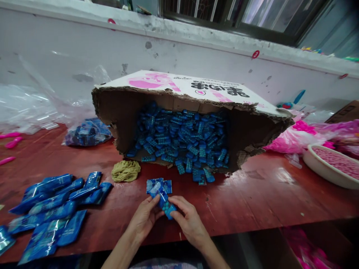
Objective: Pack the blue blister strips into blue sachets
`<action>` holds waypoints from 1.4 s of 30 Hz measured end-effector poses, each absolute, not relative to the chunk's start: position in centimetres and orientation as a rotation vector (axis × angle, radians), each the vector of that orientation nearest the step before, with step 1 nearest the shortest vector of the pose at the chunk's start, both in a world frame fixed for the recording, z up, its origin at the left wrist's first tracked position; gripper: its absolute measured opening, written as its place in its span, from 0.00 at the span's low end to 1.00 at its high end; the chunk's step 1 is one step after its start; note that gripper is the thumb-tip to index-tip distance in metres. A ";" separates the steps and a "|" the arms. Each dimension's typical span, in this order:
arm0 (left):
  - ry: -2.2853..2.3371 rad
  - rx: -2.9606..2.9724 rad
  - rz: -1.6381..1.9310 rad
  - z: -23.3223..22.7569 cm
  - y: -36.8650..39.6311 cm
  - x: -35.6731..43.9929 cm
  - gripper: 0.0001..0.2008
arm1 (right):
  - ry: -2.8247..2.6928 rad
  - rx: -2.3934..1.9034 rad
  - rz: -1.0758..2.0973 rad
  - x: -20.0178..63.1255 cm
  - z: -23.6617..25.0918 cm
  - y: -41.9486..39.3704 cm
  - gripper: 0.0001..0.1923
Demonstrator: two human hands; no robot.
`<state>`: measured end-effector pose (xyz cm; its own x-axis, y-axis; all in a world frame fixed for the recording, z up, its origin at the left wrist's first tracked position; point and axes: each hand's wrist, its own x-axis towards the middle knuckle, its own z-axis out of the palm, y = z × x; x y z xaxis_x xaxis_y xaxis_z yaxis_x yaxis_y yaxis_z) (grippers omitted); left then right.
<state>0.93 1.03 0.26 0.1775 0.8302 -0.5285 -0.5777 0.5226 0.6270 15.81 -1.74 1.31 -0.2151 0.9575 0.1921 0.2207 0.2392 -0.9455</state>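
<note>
Both my hands meet at the front edge of the table, pinching one small blue packet between them. My left hand grips its left side and my right hand grips its right end. Just beyond the fingers lie a few flat blue packets on the red-brown tabletop. Behind them a torn cardboard box lies on its side, open toward me, with several small blue blister pieces spilling from it.
Filled blue packets are heaped at the left front. A tan cloth wad sits near the box mouth. A clear bag of blue pieces lies left of the box. A white bowl of pink pieces and pink bags are at the right.
</note>
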 end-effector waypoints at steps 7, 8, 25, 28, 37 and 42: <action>0.847 0.374 0.925 0.3 0.6 1.3 0.08 | -1.169 -0.986 1.368 16.2 -1.6 -0.4 0.27; 0.822 0.374 0.914 0.3 0.5 1.3 0.08 | -1.166 -0.963 1.395 16.2 -1.7 -0.4 0.28; 0.743 0.199 1.017 0.1 -0.7 2.9 0.07 | -1.276 -0.950 1.303 15.7 -0.9 -0.4 0.23; 0.784 0.098 1.152 0.9 0.0 0.7 0.07 | -1.547 -1.103 1.105 15.7 -0.7 0.0 0.19; 1.103 -0.133 1.564 1.9 0.8 -9.2 0.16 | -2.000 -1.678 0.172 14.1 -2.1 3.4 0.13; 1.135 -0.015 1.241 -0.1 -0.4 -4.0 0.06 | -1.981 -1.719 0.096 13.3 -2.8 3.9 0.09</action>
